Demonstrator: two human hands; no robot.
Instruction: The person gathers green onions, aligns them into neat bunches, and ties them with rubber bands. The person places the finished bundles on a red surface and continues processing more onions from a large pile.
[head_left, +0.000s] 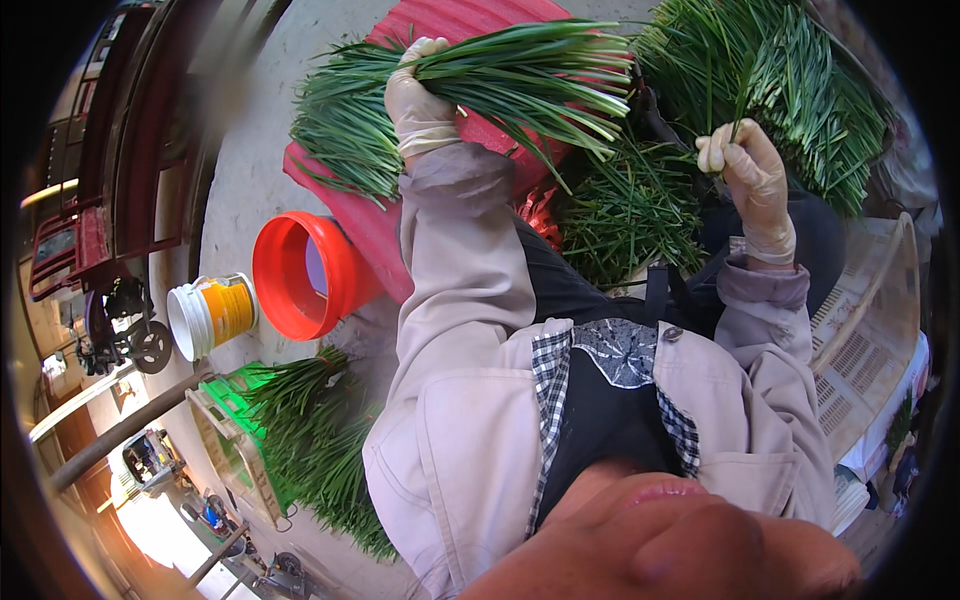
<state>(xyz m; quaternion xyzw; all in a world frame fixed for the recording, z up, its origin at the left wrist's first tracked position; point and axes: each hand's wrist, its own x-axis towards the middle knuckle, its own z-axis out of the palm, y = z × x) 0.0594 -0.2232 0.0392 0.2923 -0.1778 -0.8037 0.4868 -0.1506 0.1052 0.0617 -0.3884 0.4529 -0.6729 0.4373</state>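
Note:
My left hand (421, 97), in a thin pale glove, is closed around a bunch of garlic chives (525, 71), whose pale stem ends fan to the right. Behind and below that hand, a neat pile of chives (345, 120) lies on a red padded surface (337, 202). To the right, my gloved right hand (742, 154) pinches a thin green chive leaf (739, 112) between its fingertips. It is held in front of a large chive heap (810, 97). Loose, tangled leaves (634, 202) lie between the two hands, above my lap.
An orange-red bucket (300, 274) and a white-and-yellow bucket (214, 311) lie left of my left arm. Below them are a green crate (247, 420) and bundled chives (322, 442). A beige plastic basket (870, 337) stands at my right. A metal pole (127, 431) crosses the lower left.

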